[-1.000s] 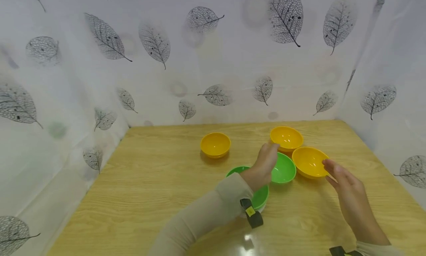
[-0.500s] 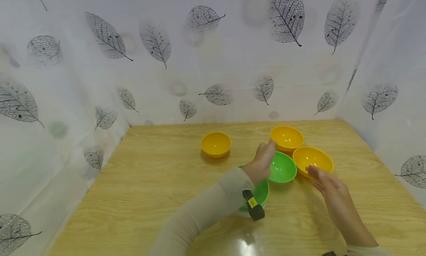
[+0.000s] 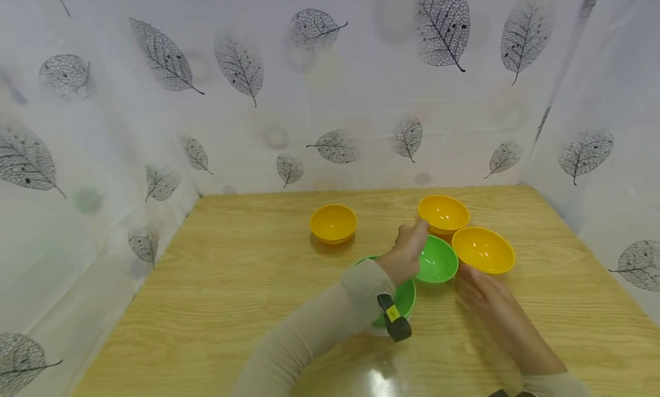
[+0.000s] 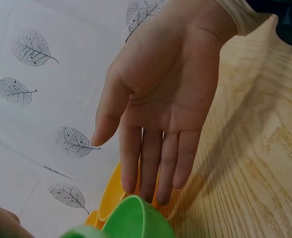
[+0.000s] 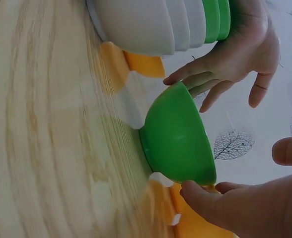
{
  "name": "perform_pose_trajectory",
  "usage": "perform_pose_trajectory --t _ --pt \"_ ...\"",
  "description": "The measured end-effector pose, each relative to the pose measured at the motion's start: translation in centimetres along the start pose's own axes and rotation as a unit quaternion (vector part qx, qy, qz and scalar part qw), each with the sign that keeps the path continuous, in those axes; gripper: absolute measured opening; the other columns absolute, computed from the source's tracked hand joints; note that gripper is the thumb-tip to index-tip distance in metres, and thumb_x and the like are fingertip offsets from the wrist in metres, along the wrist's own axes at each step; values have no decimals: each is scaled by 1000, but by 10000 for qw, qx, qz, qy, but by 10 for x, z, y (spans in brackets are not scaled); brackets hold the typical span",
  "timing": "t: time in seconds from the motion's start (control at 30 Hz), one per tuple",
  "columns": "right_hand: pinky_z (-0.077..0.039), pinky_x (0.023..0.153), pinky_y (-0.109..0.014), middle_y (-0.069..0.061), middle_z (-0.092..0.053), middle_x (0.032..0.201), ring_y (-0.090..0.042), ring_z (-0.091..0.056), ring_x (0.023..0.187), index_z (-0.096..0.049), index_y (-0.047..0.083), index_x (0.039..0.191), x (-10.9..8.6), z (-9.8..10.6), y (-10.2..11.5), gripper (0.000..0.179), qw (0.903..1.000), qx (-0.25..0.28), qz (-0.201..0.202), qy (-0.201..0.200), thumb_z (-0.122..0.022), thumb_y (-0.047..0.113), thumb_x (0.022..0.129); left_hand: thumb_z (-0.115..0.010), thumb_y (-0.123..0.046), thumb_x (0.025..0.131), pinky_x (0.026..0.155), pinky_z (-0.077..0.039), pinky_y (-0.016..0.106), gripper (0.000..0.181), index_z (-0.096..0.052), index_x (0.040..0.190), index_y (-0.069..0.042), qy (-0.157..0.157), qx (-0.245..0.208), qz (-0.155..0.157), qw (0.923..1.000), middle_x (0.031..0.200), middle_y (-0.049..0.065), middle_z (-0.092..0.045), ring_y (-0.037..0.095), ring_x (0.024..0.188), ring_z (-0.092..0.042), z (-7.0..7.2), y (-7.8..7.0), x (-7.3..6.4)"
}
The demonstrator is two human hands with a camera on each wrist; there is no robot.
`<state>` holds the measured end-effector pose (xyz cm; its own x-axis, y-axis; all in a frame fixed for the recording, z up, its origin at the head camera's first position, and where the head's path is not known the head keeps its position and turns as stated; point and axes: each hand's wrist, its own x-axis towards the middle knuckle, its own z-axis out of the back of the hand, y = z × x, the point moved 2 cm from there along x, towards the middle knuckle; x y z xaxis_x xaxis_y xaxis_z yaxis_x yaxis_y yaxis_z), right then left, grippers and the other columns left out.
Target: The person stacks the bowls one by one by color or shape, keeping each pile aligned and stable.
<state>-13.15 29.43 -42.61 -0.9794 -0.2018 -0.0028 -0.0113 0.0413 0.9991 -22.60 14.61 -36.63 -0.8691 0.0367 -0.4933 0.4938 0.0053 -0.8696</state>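
Observation:
A single green bowl (image 3: 437, 260) stands upright on the table between my two hands. My left hand (image 3: 406, 254) is at its left side, fingers straight and palm turned inward; in the right wrist view those fingertips reach the bowl's rim. On the opposite side is my right hand (image 3: 495, 311), its extended fingers (image 5: 200, 196) right at the bowl's wall, thumb apart. Under my left forearm stands a stack of nested bowls (image 3: 404, 302), green on top and white below (image 5: 136, 25), partly hidden by the sleeve.
Two yellow bowls, one behind (image 3: 443, 213) and one to the right (image 3: 483, 250), sit close to the green bowl. A third yellow bowl (image 3: 333, 225) stands farther left. A leaf-printed curtain (image 3: 361, 99) encloses the wooden table (image 3: 216, 282) at the back and sides.
My right hand has moved left, from in front of the right yellow bowl to the green bowl's right side. My left hand has shifted slightly left; the bowls stay in place.

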Motion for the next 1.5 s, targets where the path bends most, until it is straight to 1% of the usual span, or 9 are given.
perform_pose_trajectory --t 0.13,0.27,0.53,0.67,0.8,0.93,1.1,1.2,1.5 --pt "-44 95 -16 3 -27 153 6 -51 116 -1 -9 148 5 1 -7 66 9978 528 -387 37 -26 36 106 -58 -29 87 115 -15 55 65 -35 143 -6 -50 151 100 9998 145 17 -34 36 138 -22 1 0 0" --pt "-47 94 -19 -12 -13 157 6 -54 111 2 -4 150 8 0 -10 70 9938 751 -804 -143 -28 40 105 -60 -30 86 115 -16 56 67 -35 144 -6 -83 165 154 9997 146 17 -35 35 138 -23 1 0 0" --pt "-47 97 -23 10 -53 133 -5 -55 117 2 -10 148 10 -5 -9 64 9888 1396 -345 390 -27 30 107 -61 -25 86 114 -22 54 68 -33 144 -6 227 -279 243 9991 142 16 -39 36 133 -33 1 -2 0" --pt "-47 98 -24 13 -57 128 -8 -55 119 -25 10 151 10 -7 -6 46 9811 1814 -165 653 -26 25 107 -62 -24 84 111 -27 53 67 -35 143 -6 250 -366 303 9986 137 15 -42 35 128 -38 1 -4 -1" --pt "-47 97 -23 16 -58 127 -6 -56 117 -55 26 130 10 -8 -3 37 9783 1994 -41 567 -27 22 107 -63 -21 83 109 -32 50 60 -43 136 -3 249 -480 237 9983 130 15 -47 33 123 -43 2 -9 -2" --pt "-46 94 -16 19 -57 126 0 -56 113 -48 21 137 7 -6 -4 36 9860 1665 -61 -23 -32 20 106 -62 -20 83 104 -39 48 37 -57 115 -3 374 -470 116 9981 116 12 -54 31 113 -50 2 -12 -4" --pt "-43 94 -10 -14 -18 157 7 -53 112 0 -1 151 5 -5 -1 62 9937 982 44 -543 -37 18 105 -60 -20 86 98 -46 48 22 -62 102 -5 772 -482 -92 9958 108 14 -61 31 104 -57 2 -15 -9" --pt "-42 96 -11 -26 7 156 7 -51 115 5 -3 150 3 -6 4 64 9943 847 378 -530 -37 12 104 -58 -20 87 99 -45 47 25 -60 107 -5 1011 -344 -282 9939 110 14 -61 31 106 -58 4 -18 -13" --pt "-43 92 -8 -21 -3 153 1 -48 116 -8 25 155 -10 -9 21 73 9915 96 634 -1134 -50 5 99 -62 -27 88 116 -21 49 71 -29 148 -10 1483 878 -841 9814 152 7 -33 28 139 -30 16 -27 -31"
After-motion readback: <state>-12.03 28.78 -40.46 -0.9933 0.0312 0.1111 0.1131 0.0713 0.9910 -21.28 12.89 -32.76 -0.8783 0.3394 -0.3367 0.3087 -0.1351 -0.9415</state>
